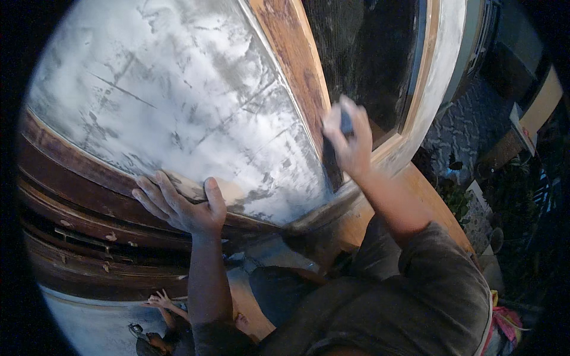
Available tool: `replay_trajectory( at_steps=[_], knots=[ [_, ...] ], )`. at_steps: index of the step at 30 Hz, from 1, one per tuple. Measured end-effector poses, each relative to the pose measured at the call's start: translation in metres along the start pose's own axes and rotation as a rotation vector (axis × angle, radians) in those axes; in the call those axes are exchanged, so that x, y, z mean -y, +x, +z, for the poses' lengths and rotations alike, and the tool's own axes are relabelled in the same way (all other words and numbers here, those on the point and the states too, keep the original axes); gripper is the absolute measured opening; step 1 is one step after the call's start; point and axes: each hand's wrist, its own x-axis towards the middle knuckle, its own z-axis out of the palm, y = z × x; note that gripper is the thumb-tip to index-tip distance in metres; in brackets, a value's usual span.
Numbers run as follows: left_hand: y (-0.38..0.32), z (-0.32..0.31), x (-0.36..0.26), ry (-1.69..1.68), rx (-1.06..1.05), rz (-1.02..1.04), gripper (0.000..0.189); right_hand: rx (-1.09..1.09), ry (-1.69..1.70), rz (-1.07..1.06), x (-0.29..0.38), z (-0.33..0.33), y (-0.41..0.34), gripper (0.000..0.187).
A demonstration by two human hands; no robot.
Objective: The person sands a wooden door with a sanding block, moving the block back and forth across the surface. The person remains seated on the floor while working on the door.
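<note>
My right hand [349, 133] is closed around a small dark object [346, 121], blurred, so its kind cannot be told. It is against the brown wooden frame strip [289, 49] beside a dark panel [356, 58]. To the left, my left hand [182, 202] rests with fingers spread at the lower edge of a wall surface smeared white and grey [178, 98], over a dark wooden frame [89, 167]. Nothing shows gripped in it. Pale dust-like marks cover its fingers.
Dark wooden mouldings with metal fittings [80, 238] run along the left. A co-worker [156, 340] with raised hands is at the lower left, well apart from my hands. Plants [458, 202] and patterned paving [458, 120] lie at the right. A pink cloth [505, 322] is at the lower right.
</note>
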Motion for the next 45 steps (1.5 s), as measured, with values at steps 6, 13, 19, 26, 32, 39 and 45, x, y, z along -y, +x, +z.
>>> replay_trajectory(
  at_steps=[6, 13, 19, 26, 32, 39, 45],
  knots=[
    [0.000, 0.001, -0.001, 0.024, -0.004, -0.011, 0.082, 0.069, -0.024, 0.057, -0.035, -0.001, -0.061, 0.041],
    [0.002, 0.001, -0.001, 0.026, -0.030, 0.034, 0.083, 0.055, 0.037, 0.035, -0.036, 0.002, -0.059, 0.049],
    [0.000, -0.001, -0.003, 0.036, 0.001, 0.008, 0.083, -0.109, 0.238, 0.220, 0.004, 0.007, -0.009, 0.051],
    [0.001, 0.000, -0.003, 0.032, -0.008, -0.022, 0.085, -0.068, 0.123, 0.017, 0.023, 0.010, 0.020, 0.033],
    [0.001, -0.002, -0.004, 0.028, 0.024, -0.009, 0.086, -0.024, 0.124, -0.018, 0.038, 0.006, 0.037, 0.045],
    [0.000, -0.003, -0.002, 0.027, 0.025, 0.002, 0.085, 0.024, 0.114, 0.074, 0.040, 0.002, 0.038, 0.049],
    [-0.002, -0.004, -0.001, 0.036, 0.045, -0.035, 0.085, 0.093, 0.167, 0.450, 0.051, 0.008, 0.049, 0.051]
  ],
)
